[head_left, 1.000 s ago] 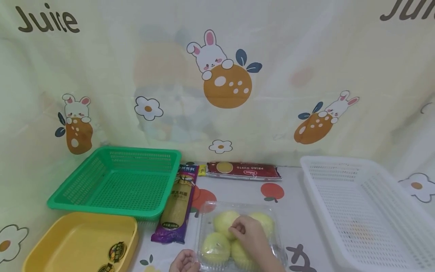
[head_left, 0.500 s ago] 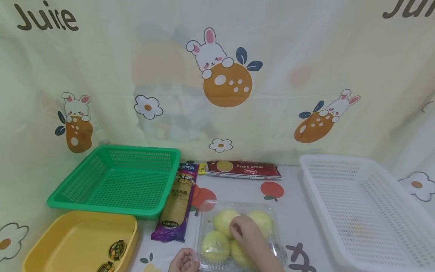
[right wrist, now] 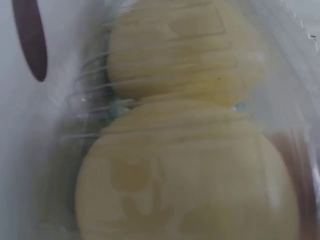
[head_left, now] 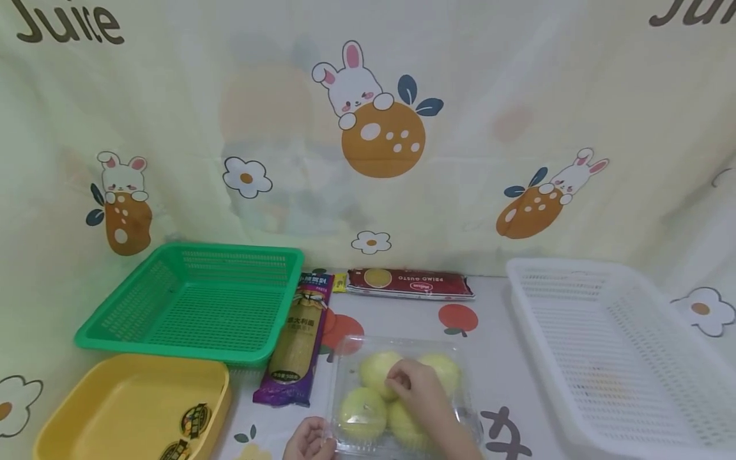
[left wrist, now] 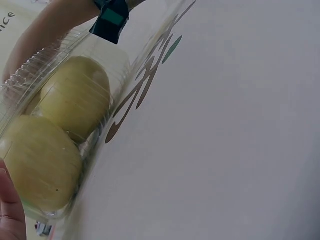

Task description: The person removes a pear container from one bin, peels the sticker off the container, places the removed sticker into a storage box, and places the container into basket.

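Note:
A clear plastic box [head_left: 345, 351] holds several round, pale yellow-green fruits [head_left: 363, 414] at the front middle of the table. My left hand [head_left: 309, 439] is at its near left corner, fingers curled and the thumb against the rim. Over the middle of the box is my right hand [head_left: 418, 391], its thumb and index finger brought together at the lid. What lies between those fingertips is hidden. In the left wrist view, the fruits [left wrist: 75, 100] show through the ribbed side, with a left finger [left wrist: 10, 200] beside the end. The right wrist view shows the fruits [right wrist: 185, 170] close behind the plastic.
A green basket [head_left: 213, 313] and a yellow tray [head_left: 115, 396] stand at the left. A purple pasta bag [head_left: 296, 345] lies between the green basket and the box. Behind lies a dark red packet [head_left: 411, 283]; a white basket [head_left: 621, 358] stands right.
The head view shifts slightly, so the scene sits a little higher and further left. Both hands keep nearly the same places on the box.

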`<state>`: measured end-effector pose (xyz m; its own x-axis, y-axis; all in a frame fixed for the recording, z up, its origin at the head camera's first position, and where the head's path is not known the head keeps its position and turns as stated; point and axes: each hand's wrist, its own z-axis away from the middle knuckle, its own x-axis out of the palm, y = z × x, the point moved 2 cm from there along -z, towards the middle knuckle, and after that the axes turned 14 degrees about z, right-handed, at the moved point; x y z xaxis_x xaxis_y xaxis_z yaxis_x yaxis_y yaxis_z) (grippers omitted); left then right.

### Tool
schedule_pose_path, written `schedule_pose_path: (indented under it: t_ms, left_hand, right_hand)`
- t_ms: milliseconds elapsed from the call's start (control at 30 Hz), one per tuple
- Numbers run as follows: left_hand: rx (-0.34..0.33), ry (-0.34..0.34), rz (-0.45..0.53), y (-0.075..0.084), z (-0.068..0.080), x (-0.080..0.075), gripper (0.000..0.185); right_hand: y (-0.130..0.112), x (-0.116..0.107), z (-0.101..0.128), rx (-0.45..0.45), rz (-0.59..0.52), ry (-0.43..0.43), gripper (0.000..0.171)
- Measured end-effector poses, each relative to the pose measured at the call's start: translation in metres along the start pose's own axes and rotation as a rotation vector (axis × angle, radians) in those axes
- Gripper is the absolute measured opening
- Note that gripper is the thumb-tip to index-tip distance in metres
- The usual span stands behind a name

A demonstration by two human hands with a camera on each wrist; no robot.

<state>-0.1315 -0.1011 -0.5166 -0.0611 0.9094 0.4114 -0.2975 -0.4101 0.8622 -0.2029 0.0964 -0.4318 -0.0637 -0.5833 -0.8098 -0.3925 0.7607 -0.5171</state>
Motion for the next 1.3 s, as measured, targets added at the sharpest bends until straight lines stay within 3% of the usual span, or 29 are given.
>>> schedule_pose_path:
  t_ms: [233, 400, 567, 700, 1000, 1167, 1300]
  left_hand:
    - [0.019, -0.010, 0.062, -0.0004, -0.0006, -0.0017, 0.028]
    - [0.036, -0.013, 0.045, 0.0001, -0.0004, 0.0009, 0.028]
    - [0.026, -0.019, 0.029, 0.0011, 0.0000, 0.0004, 0.028]
    - [0.019, -0.016, 0.036, 0.0017, 0.0000, -0.0001, 0.030]
    - [0.040, -0.022, 0.050, 0.0009, 0.0000, -0.0016, 0.033]
    - [0.088, -0.046, 0.046, 0.0009, -0.0004, -0.0014, 0.036]
    - [0.058, -0.023, 0.045, 0.0024, 0.0006, 0.0005, 0.035]
  right_hand:
    - [-0.0008, 0.0073, 0.0030, -0.097, 0.069, 0.094, 0.014]
    - [0.0023, 0.0082, 0.0066, -0.096, 0.053, 0.165, 0.019]
    - [0.0026, 0.0049, 0.0061, 0.008, 0.005, 0.085, 0.013]
    - [0.0031, 0.0030, 0.0046, 0.100, 0.010, 0.023, 0.018]
    - [0.0015, 0.0029, 0.0042, -0.009, 0.135, 0.156, 0.017]
    - [0.0064, 0.0039, 0.0032, 0.068, 0.111, 0.097, 0.016]
    - [0.0074, 0.0032, 0.0035, 0.092, 0.054, 0.032, 0.024]
